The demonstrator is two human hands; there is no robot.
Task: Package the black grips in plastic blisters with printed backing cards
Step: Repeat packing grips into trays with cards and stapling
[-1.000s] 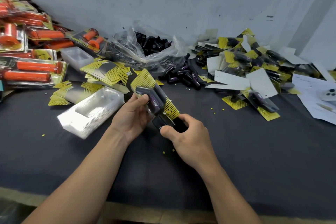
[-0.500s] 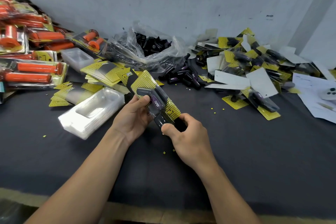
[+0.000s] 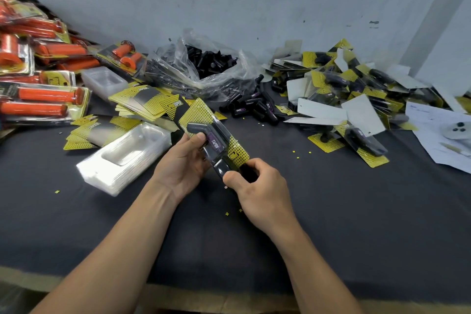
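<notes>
Above the table's middle I hold one pack: a clear plastic blister (image 3: 204, 130) with a black grip (image 3: 212, 145) labelled TAPER inside, against a yellow and black backing card (image 3: 200, 116). My left hand (image 3: 182, 160) grips the pack's left side, thumb on the blister. My right hand (image 3: 257, 186) pinches its lower end. A stack of empty blisters (image 3: 122, 160) lies to the left, with loose backing cards (image 3: 142, 99) behind it. Loose black grips (image 3: 252, 107) spill from a clear bag (image 3: 204, 66) at the back.
Packed orange grips (image 3: 43, 94) are piled at the far left. A heap of finished yellow packs and white card backs (image 3: 351, 99) fills the right. White papers (image 3: 438, 132) lie at the far right edge. The dark table cloth (image 3: 356, 211) runs to a wall behind.
The pack has shifted slightly up and right in my hands, which keep the same hold on it. Little else differs.
</notes>
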